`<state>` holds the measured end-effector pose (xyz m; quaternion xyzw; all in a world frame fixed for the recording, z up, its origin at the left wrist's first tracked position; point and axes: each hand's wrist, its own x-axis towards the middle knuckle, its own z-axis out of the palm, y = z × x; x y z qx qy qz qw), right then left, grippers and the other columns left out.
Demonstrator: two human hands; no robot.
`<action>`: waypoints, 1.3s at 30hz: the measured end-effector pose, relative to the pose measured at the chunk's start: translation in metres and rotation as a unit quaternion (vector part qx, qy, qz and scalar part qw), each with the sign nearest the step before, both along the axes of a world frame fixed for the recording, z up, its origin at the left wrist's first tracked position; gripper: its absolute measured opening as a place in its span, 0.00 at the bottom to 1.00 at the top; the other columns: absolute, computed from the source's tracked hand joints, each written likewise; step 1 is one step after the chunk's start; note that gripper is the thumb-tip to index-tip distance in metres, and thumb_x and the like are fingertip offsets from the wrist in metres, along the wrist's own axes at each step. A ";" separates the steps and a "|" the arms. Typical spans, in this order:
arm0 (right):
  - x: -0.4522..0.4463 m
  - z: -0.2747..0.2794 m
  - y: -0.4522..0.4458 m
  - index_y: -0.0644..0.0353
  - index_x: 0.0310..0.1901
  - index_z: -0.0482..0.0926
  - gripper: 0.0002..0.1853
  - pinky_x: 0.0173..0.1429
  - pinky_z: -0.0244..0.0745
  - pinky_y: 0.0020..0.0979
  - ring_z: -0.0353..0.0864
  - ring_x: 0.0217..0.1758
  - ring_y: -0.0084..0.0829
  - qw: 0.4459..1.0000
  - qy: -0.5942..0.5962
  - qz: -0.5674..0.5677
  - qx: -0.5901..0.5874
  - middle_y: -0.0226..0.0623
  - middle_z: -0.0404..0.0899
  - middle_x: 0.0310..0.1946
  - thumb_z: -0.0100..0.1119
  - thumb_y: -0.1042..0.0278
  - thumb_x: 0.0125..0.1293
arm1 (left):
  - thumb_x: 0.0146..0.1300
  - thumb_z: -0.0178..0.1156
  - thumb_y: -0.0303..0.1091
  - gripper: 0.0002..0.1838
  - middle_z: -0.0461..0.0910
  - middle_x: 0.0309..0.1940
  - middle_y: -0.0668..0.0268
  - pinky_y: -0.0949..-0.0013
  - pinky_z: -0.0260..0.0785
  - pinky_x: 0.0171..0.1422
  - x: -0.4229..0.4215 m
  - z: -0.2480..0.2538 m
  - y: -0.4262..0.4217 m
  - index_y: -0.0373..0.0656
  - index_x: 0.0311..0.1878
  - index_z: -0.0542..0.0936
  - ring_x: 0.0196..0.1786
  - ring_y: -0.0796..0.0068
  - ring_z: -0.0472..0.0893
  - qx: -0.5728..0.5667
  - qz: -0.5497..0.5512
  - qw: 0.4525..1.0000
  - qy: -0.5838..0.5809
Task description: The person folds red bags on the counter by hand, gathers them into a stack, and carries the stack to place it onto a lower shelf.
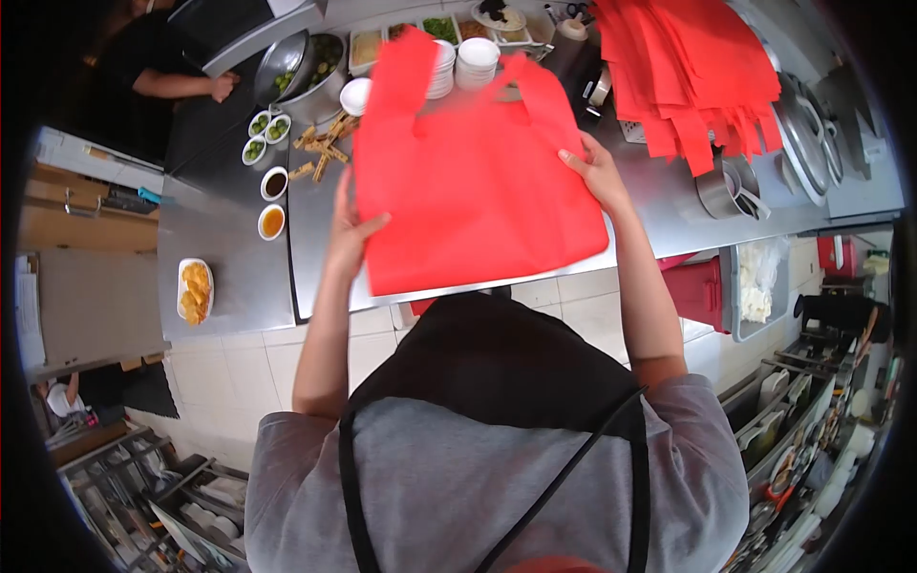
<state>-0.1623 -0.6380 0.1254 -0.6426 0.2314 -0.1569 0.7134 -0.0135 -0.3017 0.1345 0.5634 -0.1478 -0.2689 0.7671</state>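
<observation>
A red fabric tote bag (478, 191) is held up in front of me over the steel counter, its two handles pointing away from me. My left hand (353, 229) grips its left side, thumb on the near face and fingers mostly hidden behind. At the opposite edge, my right hand (594, 174) pinches the fabric the same way. The bag looks flat and slightly blurred, and it covers part of the counter. To the right lies a pile of similar red bags (688, 72).
Left of the bag are a pot of green fruit (330, 91), small sauce bowls (272, 222), folded wrappers (327, 145) and a tray of fried food (195, 291). White bowls (477, 62) are stacked behind. Another person's hand (224, 87) rests at far left. A saucepan (721, 191) stands right.
</observation>
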 end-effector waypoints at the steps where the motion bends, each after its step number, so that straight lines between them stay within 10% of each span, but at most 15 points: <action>1: 0.005 -0.039 -0.019 0.62 0.57 0.64 0.27 0.48 0.71 0.29 0.76 0.44 0.30 0.994 0.066 0.014 -0.082 0.39 0.76 0.44 0.60 0.70 0.56 | 0.47 0.60 0.19 0.47 0.71 0.51 0.60 0.67 0.71 0.45 -0.010 -0.029 0.005 0.48 0.68 0.45 0.44 0.67 0.77 0.080 0.002 0.997 0.011; 3: 0.002 -0.074 -0.028 0.59 0.57 0.65 0.27 0.47 0.71 0.30 0.77 0.42 0.33 0.977 0.134 0.034 -0.164 0.41 0.75 0.44 0.61 0.71 0.54 | 0.48 0.62 0.23 0.46 0.73 0.48 0.63 0.70 0.71 0.40 -0.025 -0.072 0.011 0.45 0.68 0.45 0.40 0.71 0.78 0.160 0.006 0.987 0.028; 5: -0.001 -0.083 -0.026 0.57 0.52 0.70 0.24 0.43 0.72 0.33 0.77 0.39 0.40 0.755 0.295 -0.043 -0.584 0.43 0.74 0.42 0.61 0.72 0.50 | 0.47 0.65 0.28 0.45 0.74 0.43 0.64 0.73 0.68 0.34 -0.031 -0.091 0.011 0.42 0.66 0.50 0.35 0.77 0.77 0.286 -0.033 0.956 0.056; 8: 0.020 -0.054 -0.001 0.57 0.46 0.72 0.19 0.42 0.72 0.36 0.75 0.38 0.43 0.762 0.092 -0.139 -0.626 0.43 0.72 0.40 0.60 0.75 0.48 | 0.48 0.66 0.35 0.42 0.75 0.45 0.61 0.74 0.68 0.37 -0.008 -0.100 0.008 0.40 0.65 0.55 0.39 0.75 0.77 0.366 0.028 0.930 -0.021; 13: 0.082 -0.053 0.070 0.59 0.43 0.73 0.16 0.44 0.71 0.37 0.75 0.39 0.43 0.923 -0.004 0.028 -0.384 0.44 0.72 0.40 0.60 0.73 0.50 | 0.46 0.66 0.47 0.39 0.75 0.47 0.50 0.68 0.69 0.47 0.044 -0.117 -0.029 0.29 0.57 0.65 0.47 0.64 0.77 0.320 0.124 0.933 -0.105; 22: 0.125 -0.108 0.108 0.58 0.59 0.62 0.29 0.56 0.66 0.35 0.70 0.53 0.35 0.979 0.105 0.141 -0.101 0.42 0.68 0.54 0.49 0.48 0.62 | 0.44 0.67 0.34 0.21 0.80 0.34 0.60 0.64 0.68 0.47 0.073 -0.094 -0.093 0.33 0.42 0.75 0.46 0.65 0.76 0.324 0.005 0.945 -0.038; 24: 0.114 -0.076 0.094 0.55 0.61 0.58 0.30 0.57 0.65 0.37 0.68 0.55 0.33 0.988 0.084 0.046 0.120 0.40 0.64 0.57 0.43 0.44 0.64 | 0.42 0.63 0.29 0.16 0.77 0.30 0.64 0.61 0.65 0.42 0.031 -0.067 -0.094 0.39 0.38 0.77 0.40 0.62 0.74 0.356 0.111 0.801 -0.469; 28: 0.082 -0.034 0.021 0.63 0.57 0.63 0.27 0.58 0.62 0.37 0.67 0.55 0.35 0.976 -0.012 -0.039 0.216 0.42 0.69 0.53 0.38 0.48 0.67 | 0.40 0.58 0.30 0.13 0.74 0.39 0.70 0.62 0.61 0.44 -0.053 -0.041 -0.085 0.48 0.34 0.79 0.45 0.67 0.69 0.267 -0.043 0.695 -0.666; 34: 0.061 0.021 -0.014 0.63 0.52 0.69 0.19 0.52 0.66 0.26 0.73 0.47 0.24 1.000 0.012 -0.012 -0.019 0.37 0.75 0.46 0.44 0.59 0.67 | 0.43 0.55 0.31 0.13 0.71 0.51 0.64 0.60 0.59 0.53 -0.063 -0.038 -0.075 0.50 0.36 0.79 0.56 0.64 0.66 0.295 0.035 0.665 -0.685; 39: 0.056 0.006 0.032 0.64 0.43 0.75 0.09 0.47 0.67 0.22 0.75 0.41 0.22 0.968 0.041 0.168 -0.180 0.31 0.77 0.36 0.50 0.73 0.62 | 0.39 0.56 0.20 0.16 0.75 0.44 0.63 0.63 0.63 0.48 -0.045 -0.041 -0.065 0.41 0.36 0.78 0.47 0.61 0.72 0.280 0.075 0.765 -0.575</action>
